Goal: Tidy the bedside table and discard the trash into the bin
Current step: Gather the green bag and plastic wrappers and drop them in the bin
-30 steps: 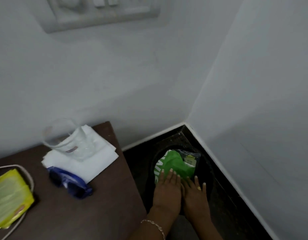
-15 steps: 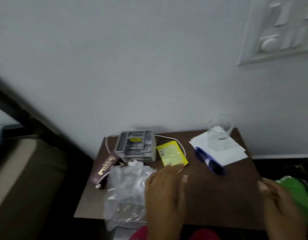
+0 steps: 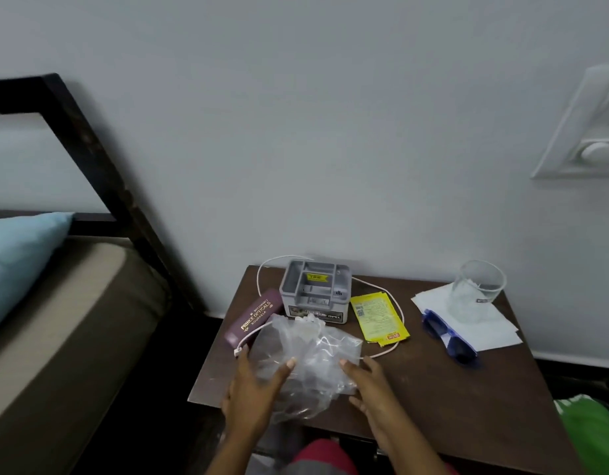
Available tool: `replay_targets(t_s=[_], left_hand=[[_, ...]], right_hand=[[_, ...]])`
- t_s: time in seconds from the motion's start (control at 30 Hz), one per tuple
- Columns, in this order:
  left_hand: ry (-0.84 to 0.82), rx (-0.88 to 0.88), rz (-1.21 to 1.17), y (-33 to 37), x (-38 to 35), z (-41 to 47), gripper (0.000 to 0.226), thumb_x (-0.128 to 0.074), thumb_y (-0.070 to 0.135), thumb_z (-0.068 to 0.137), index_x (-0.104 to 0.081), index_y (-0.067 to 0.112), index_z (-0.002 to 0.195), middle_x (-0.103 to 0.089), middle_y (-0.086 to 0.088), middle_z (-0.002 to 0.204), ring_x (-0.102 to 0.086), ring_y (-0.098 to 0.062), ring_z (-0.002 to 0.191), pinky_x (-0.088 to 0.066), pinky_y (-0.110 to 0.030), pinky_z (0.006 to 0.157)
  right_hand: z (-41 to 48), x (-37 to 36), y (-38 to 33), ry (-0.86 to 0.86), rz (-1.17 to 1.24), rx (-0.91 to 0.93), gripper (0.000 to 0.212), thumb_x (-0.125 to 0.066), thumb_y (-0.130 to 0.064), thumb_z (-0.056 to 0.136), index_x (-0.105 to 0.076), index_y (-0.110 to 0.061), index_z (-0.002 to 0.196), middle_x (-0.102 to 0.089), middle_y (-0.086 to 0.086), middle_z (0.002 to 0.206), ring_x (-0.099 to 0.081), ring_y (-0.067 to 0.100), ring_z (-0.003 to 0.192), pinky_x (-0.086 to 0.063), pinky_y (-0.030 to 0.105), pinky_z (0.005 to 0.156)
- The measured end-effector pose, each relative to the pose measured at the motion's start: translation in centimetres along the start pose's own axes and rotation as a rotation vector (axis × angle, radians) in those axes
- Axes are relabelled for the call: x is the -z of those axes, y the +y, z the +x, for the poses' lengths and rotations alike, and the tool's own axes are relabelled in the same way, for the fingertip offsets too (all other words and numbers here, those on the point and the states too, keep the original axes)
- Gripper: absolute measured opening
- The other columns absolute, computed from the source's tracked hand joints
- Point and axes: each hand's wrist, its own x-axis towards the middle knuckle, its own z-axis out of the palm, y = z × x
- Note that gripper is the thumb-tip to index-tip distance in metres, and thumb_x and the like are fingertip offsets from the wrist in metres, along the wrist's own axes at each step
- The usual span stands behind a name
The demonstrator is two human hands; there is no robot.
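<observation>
Against a plain grey wall stands a dark brown bedside surface (image 3: 450,389), with a bed (image 3: 56,320) and a light blue pillow (image 3: 18,258) at its left side. A white switch panel (image 3: 587,132) is fixed on the wall at the upper right.

Both hands are at the front part of the surface, one on each side of a crumpled clear plastic bag (image 3: 309,358). The left hand (image 3: 251,392) lies against the left side of the bag with its fingers (image 3: 289,365) spread and the thumb touching the plastic. The right hand (image 3: 375,385) is at the right side, also with fingers spread, and the thumb tip touches the bag. Neither hand has closed around it.

Behind the bag stands a grey plastic organiser box (image 3: 315,291), and a maroon spectacle case (image 3: 255,317) lies just beside it at the left. A thin white cable (image 3: 395,303) runs around the box and ends near the left hand. A flat yellow wrapper (image 3: 378,318) lies to the right of the box. Further right, a clear glass (image 3: 476,289) stands on white paper sheets (image 3: 484,327), and blue sunglasses (image 3: 448,341) lie at the paper's left edge. At the lower right corner, something green (image 3: 591,437) shows beside the surface; the bin itself I cannot make out.
</observation>
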Motion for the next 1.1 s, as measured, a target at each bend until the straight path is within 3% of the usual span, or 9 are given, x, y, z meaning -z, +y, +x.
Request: replay_targets(t_s=[0.17,0.3,0.43,0.53,0.6,0.73,0.83,0.93,1.1], left_hand=[[-0.095,0.074,-0.493,0.4,0.3,0.2,0.098,-0.052,0.086,0.058,-0.038,0.031,0.138,-0.040,-0.001,0.147,-0.040,-0.022,0.133,-0.031,-0.050,0.110],[-0.262,0.038,-0.682,2.3,1.7,-2.1,0.054,-0.055,0.070,0.072,-0.061,0.037,0.114,-0.071,0.006,0.111,-0.065,-0.017,0.104,-0.049,-0.043,0.092],[-0.496,0.107,-0.733,2.6,1.6,-4.0,0.073,-0.072,0.063,0.051,-0.064,0.024,0.112,-0.075,0.000,0.100,-0.071,-0.015,0.090,-0.050,-0.034,0.077],[-0.443,0.116,-0.774,3.4,0.9,-5.0,0.077,-0.081,0.035,0.054,-0.053,0.015,0.123,-0.076,0.002,0.089,-0.072,-0.014,0.079,-0.050,-0.033,0.074],[-0.420,0.071,-0.759,4.7,-0.4,-5.6,0.073,-0.080,0.023,0.054,-0.052,0.013,0.121,-0.075,0.002,0.081,-0.069,-0.008,0.060,-0.050,-0.027,0.063],[-0.511,-0.045,-0.718,8.0,-3.9,-7.1,0.050,-0.068,0.015,0.070,-0.058,0.012,0.119,-0.073,-0.007,0.097,-0.068,-0.017,0.073,-0.055,-0.023,0.055],[-0.638,-0.075,-0.670,10.4,-7.8,-8.7,0.045,-0.068,0.018,0.070,-0.062,0.015,0.114,-0.075,-0.005,0.095,-0.070,-0.019,0.078,-0.058,-0.023,0.057],[-0.754,-0.124,-0.641,12.7,-12.7,-10.9,0.057,-0.075,0.021,0.059,-0.063,0.018,0.115,-0.073,-0.004,0.101,-0.072,-0.013,0.078,-0.057,-0.022,0.056],[-0.939,-0.255,-0.464,17.3,-21.8,-15.0,0.030,-0.056,0.005,0.087,-0.063,0.017,0.114,-0.074,-0.006,0.100,-0.070,-0.020,0.092,-0.058,-0.028,0.075]], right_hand=[[-0.5,0.0,1.0,-0.002,0.038,0.115,0.036,-0.054,-0.001,0.087,-0.058,-0.013,0.120,-0.071,0.009,0.108,-0.069,0.025,0.094,-0.056,0.042,0.081],[-2.9,1.2,0.0,0.016,-0.014,0.228,0.025,-0.059,-0.003,0.086,-0.069,-0.020,0.102,-0.076,-0.001,0.093,-0.071,0.015,0.086,-0.057,0.027,0.069],[-5.4,3.5,-2.0,0.068,-0.106,0.400,0.028,-0.062,-0.001,0.082,-0.074,-0.026,0.088,-0.071,0.000,0.101,-0.068,0.012,0.092,-0.055,0.024,0.071],[-7.3,4.7,-4.0,0.103,-0.208,0.568,0.032,-0.067,-0.001,0.079,-0.072,-0.033,0.081,-0.058,-0.005,0.105,-0.061,0.001,0.096,-0.052,0.019,0.080],[-8.6,6.2,-5.0,0.156,-0.221,0.621,0.041,-0.074,-0.005,0.074,-0.062,-0.042,0.089,-0.048,-0.011,0.108,-0.055,-0.007,0.096,-0.050,0.011,0.075],[-10.0,11.1,-5.8,0.236,0.139,0.541,0.088,-0.088,-0.032,0.046,-0.039,-0.037,0.119,-0.051,-0.014,0.119,-0.059,-0.003,0.102,-0.056,0.025,0.078],[-11.2,15.8,-6.4,0.299,0.225,0.466,0.066,-0.082,-0.036,0.064,-0.049,-0.036,0.122,-0.068,-0.010,0.113,-0.066,0.013,0.103,-0.054,0.042,0.090],[-11.8,21.0,-6.4,0.516,0.229,0.540,0.030,-0.070,-0.023,0.079,-0.062,-0.037,0.104,-0.072,-0.005,0.104,-0.069,0.018,0.096,-0.056,0.042,0.084],[-11.3,29.1,-5.3,1.124,0.055,0.664,0.030,-0.063,-0.025,0.086,-0.054,-0.041,0.108,-0.062,-0.007,0.112,-0.061,0.011,0.101,-0.051,0.032,0.087]])
